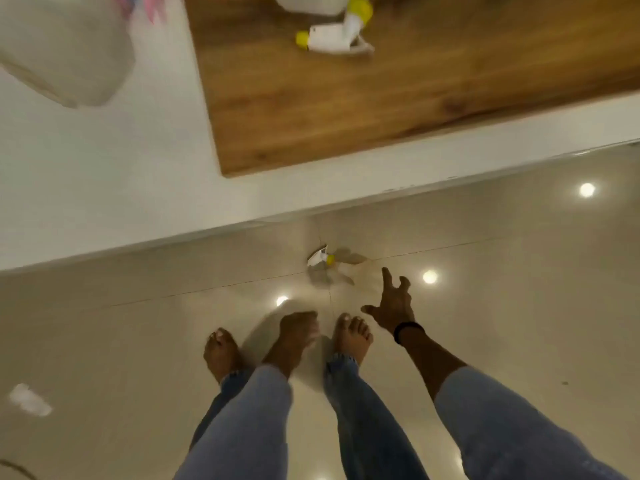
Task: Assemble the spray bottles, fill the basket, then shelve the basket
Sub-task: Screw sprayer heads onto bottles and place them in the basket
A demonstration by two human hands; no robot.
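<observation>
My right hand (393, 303) is spread, fingers splayed, just short of the spray bottle (341, 268) lying on the floor (519, 306) at its eleven o'clock. My left hand (298, 329) is blurred; I cannot tell its shape. Another spray head (337, 36) lies on the wooden tabletop (381, 109) at twelve o'clock.

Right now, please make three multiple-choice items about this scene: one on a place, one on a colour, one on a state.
1. Where does the fallen spray bottle lie?
A. on the floor beside the counter
B. on the wooden board
C. in a basket

2. What colour is the nozzle tip of the spray head on the wooden board?
A. red
B. yellow
C. black

3. What state is the right hand in?
A. closed on the bottle
B. open, fingers spread, reaching
C. flat on the counter

Key: 1 A, it lies on tiles near the feet; 2 B, the tip is yellow; 3 B, it holds nothing.
</observation>
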